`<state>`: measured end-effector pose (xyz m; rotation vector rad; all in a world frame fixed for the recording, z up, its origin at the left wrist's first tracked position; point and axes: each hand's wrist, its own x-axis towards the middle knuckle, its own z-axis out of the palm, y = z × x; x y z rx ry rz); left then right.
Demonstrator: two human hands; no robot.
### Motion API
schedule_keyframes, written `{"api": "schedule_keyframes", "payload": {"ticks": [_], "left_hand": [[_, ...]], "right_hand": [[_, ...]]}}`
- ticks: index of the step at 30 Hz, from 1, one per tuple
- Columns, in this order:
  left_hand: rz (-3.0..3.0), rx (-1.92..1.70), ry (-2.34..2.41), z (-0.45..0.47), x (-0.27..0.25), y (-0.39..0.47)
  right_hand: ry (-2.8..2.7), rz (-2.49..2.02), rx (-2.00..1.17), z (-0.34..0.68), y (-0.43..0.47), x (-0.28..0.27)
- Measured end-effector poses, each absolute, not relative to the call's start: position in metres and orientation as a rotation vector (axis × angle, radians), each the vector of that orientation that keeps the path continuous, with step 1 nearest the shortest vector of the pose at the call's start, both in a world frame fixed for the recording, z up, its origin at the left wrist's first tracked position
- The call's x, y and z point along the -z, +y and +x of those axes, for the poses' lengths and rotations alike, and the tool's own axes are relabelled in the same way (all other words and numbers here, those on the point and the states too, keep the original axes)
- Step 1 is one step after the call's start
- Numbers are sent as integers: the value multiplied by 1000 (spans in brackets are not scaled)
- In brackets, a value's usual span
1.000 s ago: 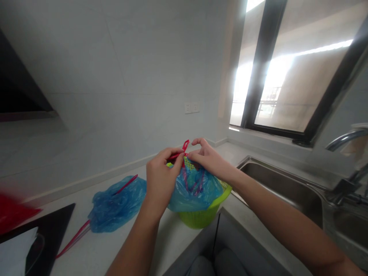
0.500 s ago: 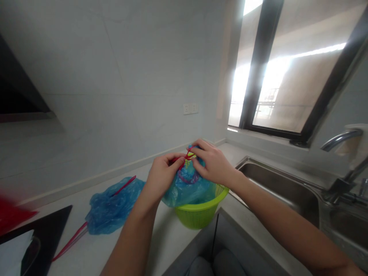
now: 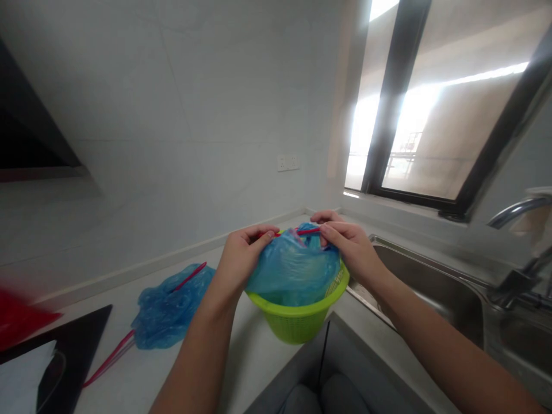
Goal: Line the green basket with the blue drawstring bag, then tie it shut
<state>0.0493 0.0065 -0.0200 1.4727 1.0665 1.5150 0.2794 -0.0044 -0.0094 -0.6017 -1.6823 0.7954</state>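
A blue plastic bag [image 3: 295, 273] with a red drawstring [image 3: 309, 231] sits in a lime-green colander basket [image 3: 290, 313] on the counter. My left hand [image 3: 249, 247] pinches the red drawstring at the bag's left side, thumb on top. On the other side, my right hand [image 3: 345, 234] grips the drawstring's right end between thumb and fingers. The string stretches between the two hands across the bag's top. What lies inside the bag is hidden. Left of my left forearm, a second crumpled blue bag [image 3: 166, 313] with red strings rests on the counter.
A steel sink [image 3: 426, 282] with a faucet [image 3: 517, 210] is on the right. At the lower left is a black cooktop [image 3: 80, 339] with a white sheet on it and a blurred red item [image 3: 23, 319] by it. A pale wall [image 3: 172, 172] stands behind the counter.
My right hand has moved right, away from my left, drawing the red string out straight. The bag's top has bunched together, covering the yellow-green piece seen through its opening before.
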Motion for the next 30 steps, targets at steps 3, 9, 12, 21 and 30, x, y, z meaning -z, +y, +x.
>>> {"api": "schedule_keyframes", "payload": {"ticks": [3, 9, 12, 21, 30], "left_hand": [[1513, -1528, 1123, 48, 21, 6], [1490, -1576, 1076, 37, 19, 11], [1356, -1599, 972, 19, 18, 19], [1202, -1676, 1013, 5, 23, 37], [1305, -1867, 1296, 0, 24, 36]], "right_hand": [[-1625, -595, -591, 290, -12, 8], [-1663, -749, -832, 312, -23, 22], [-1689, -818, -926, 332, -26, 42], [-1502, -858, -949, 367, -12, 69], [-1261, -901, -869, 340, -6, 52]]}}
